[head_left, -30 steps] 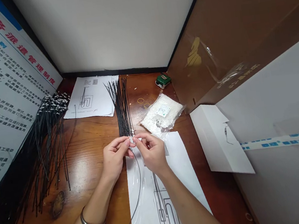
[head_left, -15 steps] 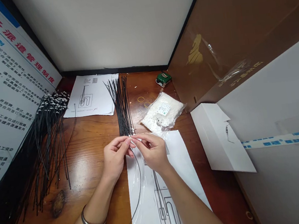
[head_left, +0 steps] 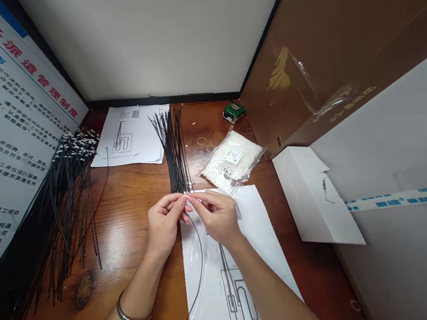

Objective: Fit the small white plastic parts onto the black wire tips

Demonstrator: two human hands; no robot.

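From my remote view, I judge this step is fingertip work on a black wire [head_left: 200, 250], just nearer me than the wire bundle [head_left: 176, 159]; the next move calls for steadiness. The left hand [head_left: 163, 226] pinches the wire; the right hand [head_left: 221, 219] presses thumb and forefinger together (anything between is hidden). Left of the bundle, a poster [head_left: 3, 128] reads 管理制度.

Fingertips [head_left: 182, 200] draw together
The right hand [head_left: 221, 221] closes up to the left [head_left: 162, 227]; between their fingers, the small white piece now seems covered.
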